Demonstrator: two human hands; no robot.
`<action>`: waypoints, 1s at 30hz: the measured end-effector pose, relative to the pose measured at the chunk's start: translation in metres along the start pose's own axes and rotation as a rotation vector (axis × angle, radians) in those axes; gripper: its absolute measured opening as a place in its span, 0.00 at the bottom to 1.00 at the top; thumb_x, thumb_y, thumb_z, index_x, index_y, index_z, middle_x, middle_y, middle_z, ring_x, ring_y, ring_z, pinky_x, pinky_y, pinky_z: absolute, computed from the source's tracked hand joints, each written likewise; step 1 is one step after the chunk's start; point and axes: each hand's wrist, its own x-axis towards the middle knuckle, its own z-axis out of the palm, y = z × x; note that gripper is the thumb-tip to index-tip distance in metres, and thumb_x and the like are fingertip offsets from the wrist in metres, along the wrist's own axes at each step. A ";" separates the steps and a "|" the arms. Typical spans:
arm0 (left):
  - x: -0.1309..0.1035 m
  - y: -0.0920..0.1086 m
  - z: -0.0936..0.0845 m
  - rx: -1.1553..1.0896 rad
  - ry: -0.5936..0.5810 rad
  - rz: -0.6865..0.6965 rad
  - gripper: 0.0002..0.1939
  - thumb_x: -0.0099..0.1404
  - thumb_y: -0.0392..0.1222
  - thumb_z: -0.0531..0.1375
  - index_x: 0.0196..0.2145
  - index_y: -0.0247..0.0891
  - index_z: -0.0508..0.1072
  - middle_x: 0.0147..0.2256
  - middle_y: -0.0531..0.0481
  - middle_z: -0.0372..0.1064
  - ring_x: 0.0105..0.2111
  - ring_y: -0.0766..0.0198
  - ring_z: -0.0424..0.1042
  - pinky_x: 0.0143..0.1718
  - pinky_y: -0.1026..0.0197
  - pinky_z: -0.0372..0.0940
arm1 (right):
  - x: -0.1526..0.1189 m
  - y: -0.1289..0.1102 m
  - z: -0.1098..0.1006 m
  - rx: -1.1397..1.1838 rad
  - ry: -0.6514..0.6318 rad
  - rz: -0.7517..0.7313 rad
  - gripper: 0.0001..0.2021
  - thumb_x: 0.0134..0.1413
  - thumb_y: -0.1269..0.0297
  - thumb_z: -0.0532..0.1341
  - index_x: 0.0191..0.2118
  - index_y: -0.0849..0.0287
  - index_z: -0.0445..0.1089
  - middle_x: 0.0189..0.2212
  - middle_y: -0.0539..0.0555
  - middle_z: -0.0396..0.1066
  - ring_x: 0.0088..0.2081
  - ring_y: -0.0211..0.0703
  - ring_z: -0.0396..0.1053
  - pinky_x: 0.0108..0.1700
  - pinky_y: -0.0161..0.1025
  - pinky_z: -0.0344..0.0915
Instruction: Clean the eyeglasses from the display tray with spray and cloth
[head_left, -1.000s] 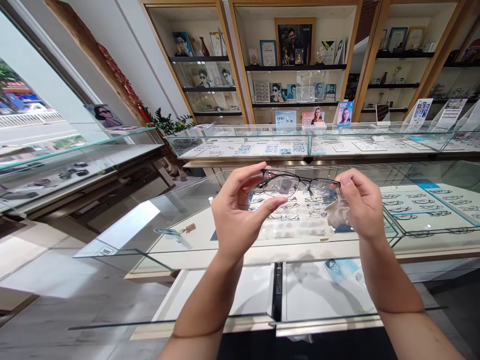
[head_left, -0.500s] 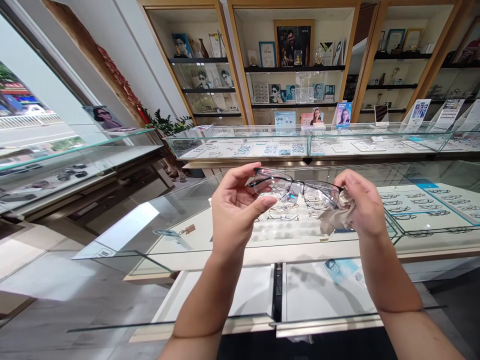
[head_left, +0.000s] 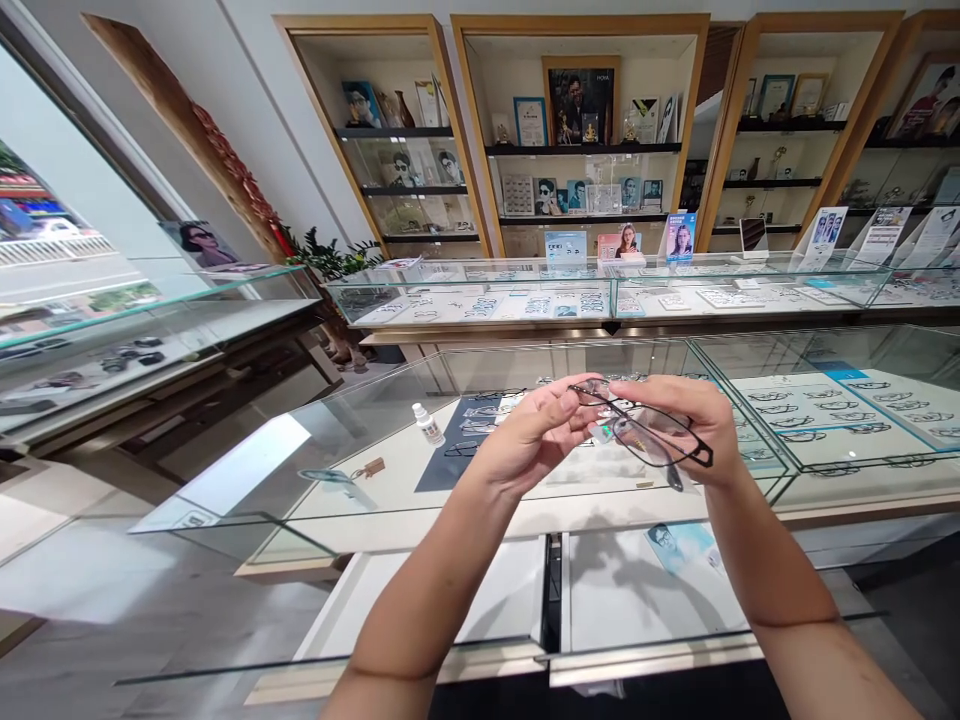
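Both my hands are on one pair of black-framed eyeglasses (head_left: 646, 442), held up over the glass display counter. The frame is turned at a slant, with one lens toward the lower right. My left hand (head_left: 534, 428) pinches the far end of the eyeglasses between thumb and fingers. From above, my right hand (head_left: 703, 418) closes around a lens and the frame. No cloth can be made out now; the right hand's inner side is mostly hidden. Beneath the hands, more eyeglasses lie inside the counter, partly covered by my hands.
A small white bottle (head_left: 427, 424) stands left of a dark grey mat (head_left: 442, 468) at the counter (head_left: 360, 520). Two white drawers (head_left: 495, 590) extend toward me below it. More eyeglasses (head_left: 780, 408) lie at right. Behind is another glass showcase (head_left: 480, 325) and wooden shelving (head_left: 480, 130).
The eyeglasses have turned from facing level to a slant and sit slightly lower. My hands have come closer together. The beige cloth seen in my right hand is out of sight.
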 end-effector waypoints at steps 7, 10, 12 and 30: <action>0.002 -0.005 0.002 -0.211 -0.028 -0.151 0.29 0.53 0.54 0.81 0.47 0.36 0.84 0.44 0.43 0.83 0.40 0.59 0.82 0.45 0.60 0.76 | -0.001 0.002 0.000 -0.050 0.051 -0.050 0.11 0.68 0.58 0.68 0.49 0.51 0.86 0.18 0.45 0.60 0.20 0.35 0.55 0.24 0.35 0.54; 0.002 -0.004 0.004 -0.217 -0.039 -0.155 0.29 0.52 0.54 0.81 0.47 0.37 0.84 0.45 0.44 0.83 0.41 0.60 0.82 0.44 0.61 0.76 | -0.001 0.001 0.001 -0.044 0.083 -0.064 0.10 0.68 0.58 0.68 0.46 0.51 0.87 0.18 0.46 0.61 0.19 0.34 0.54 0.23 0.35 0.53; 0.002 -0.003 0.006 -0.193 -0.040 -0.142 0.30 0.52 0.55 0.81 0.47 0.38 0.84 0.46 0.44 0.83 0.40 0.60 0.82 0.45 0.61 0.76 | -0.001 0.001 0.000 -0.040 0.097 -0.064 0.09 0.67 0.58 0.69 0.47 0.51 0.87 0.18 0.46 0.62 0.19 0.34 0.55 0.23 0.35 0.54; -0.010 -0.010 0.024 0.449 0.581 0.868 0.27 0.52 0.49 0.82 0.45 0.39 0.79 0.41 0.50 0.75 0.42 0.64 0.79 0.46 0.64 0.75 | 0.004 0.028 0.004 0.089 0.178 0.386 0.23 0.52 0.38 0.74 0.33 0.56 0.80 0.31 0.54 0.80 0.33 0.46 0.78 0.38 0.42 0.76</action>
